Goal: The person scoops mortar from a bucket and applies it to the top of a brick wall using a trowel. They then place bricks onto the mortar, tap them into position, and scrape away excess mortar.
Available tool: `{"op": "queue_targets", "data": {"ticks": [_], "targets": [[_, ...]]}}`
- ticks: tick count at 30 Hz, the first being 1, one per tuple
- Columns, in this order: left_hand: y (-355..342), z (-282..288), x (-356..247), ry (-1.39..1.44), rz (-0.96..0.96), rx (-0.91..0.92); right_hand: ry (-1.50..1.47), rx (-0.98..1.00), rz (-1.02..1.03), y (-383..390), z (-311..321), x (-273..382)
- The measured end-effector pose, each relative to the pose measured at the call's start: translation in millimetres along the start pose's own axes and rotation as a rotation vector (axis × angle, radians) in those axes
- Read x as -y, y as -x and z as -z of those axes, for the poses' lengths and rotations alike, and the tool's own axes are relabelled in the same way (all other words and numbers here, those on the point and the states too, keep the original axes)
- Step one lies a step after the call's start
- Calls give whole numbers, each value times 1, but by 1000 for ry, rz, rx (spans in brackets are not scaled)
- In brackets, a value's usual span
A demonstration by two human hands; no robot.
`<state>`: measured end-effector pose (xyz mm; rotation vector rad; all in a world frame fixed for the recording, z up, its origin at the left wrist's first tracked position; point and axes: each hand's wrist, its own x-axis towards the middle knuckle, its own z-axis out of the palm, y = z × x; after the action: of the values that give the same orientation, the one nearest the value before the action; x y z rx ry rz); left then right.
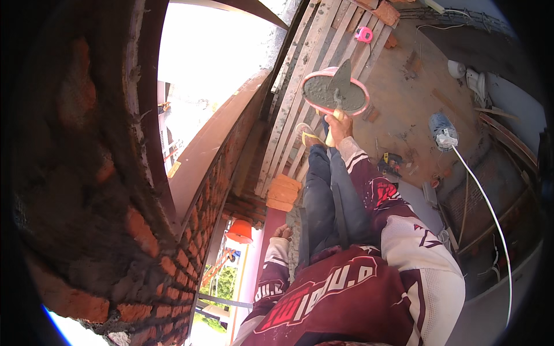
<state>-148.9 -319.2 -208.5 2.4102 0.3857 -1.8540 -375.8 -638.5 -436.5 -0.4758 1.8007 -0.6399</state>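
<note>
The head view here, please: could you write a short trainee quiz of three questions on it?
1. True or false: the right hand grips a trowel in the mortar pan.
2. What colour is the tape measure on the planks? A pink, B green, C black.
3. The left hand is nearest to what?

Key: 1 true. 2 A. 3 The brick wall.

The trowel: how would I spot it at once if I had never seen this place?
Find the wooden plank platform running beside the brick wall. On it sits a round pink-rimmed pan full of grey mortar. The trowel stands in that pan, gripped by the right hand: the only pointed grey blade there, its tip aimed away from the person.
</note>
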Motion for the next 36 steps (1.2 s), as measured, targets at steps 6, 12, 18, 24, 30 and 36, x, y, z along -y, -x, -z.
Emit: {"op": "queue_targets", "data": {"ticks": [6, 12, 18, 24, 30, 36], "targets": [[-19, -7, 7, 22, 0, 25, 118, 113, -77, 77, -54, -50], [-24, 11, 39, 44, 4, 38, 171, 168, -236, 137, -96, -131], [-36, 31, 91, 56, 122, -28, 241, 266, -375, 209, -141, -221], [-49, 35, 119, 77, 258, -95, 298, 350, -506, 214, -165, -285], [-46, 31, 107, 28, 282, -89, 401, 457, -620, 214, -118, -318], [-51, 0, 83, -172, 331, 15, 622, 145, -91, 87, -102, -286]]}}
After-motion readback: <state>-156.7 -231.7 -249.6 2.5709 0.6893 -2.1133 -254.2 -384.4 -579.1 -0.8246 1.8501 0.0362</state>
